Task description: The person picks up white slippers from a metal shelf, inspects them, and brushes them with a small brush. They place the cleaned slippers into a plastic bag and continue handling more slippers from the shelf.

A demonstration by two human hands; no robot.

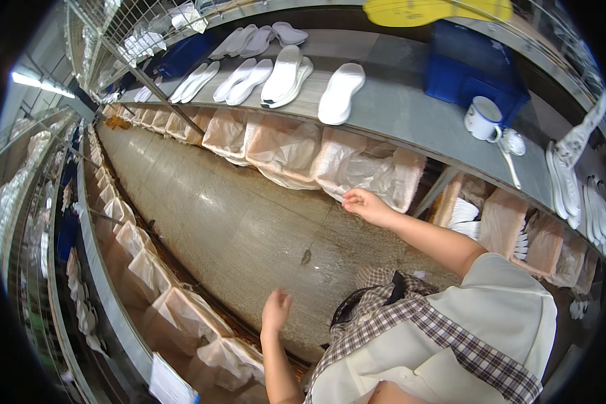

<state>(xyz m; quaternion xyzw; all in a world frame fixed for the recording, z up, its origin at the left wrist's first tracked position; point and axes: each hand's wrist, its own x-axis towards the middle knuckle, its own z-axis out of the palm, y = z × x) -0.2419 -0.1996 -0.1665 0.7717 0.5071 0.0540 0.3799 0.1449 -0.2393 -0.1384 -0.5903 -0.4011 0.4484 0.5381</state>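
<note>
My right hand (367, 205) reaches out in front of a pink crate (414, 176) lined with clear plastic (360, 168), under the workbench. Its fingers are loosely bent and look apart, with nothing visible in them; whether they touch the liner I cannot tell. My left hand (276, 312) hangs low over the aisle floor, its fingers smeared by motion. Above the crates, several white shoe soles (249, 81) lie in pairs along the grey bench (390, 87). One single sole (341, 94) sits nearest the right hand, at the bench edge.
Farther right on the bench stand a blue bin (475, 67), a white enamel mug (483, 118), a white spoon (510, 161) and more soles (564, 182). Lined crates (182, 313) run along the aisle's left side below a shelf (108, 303). A wire rack (108, 40) rises at the back.
</note>
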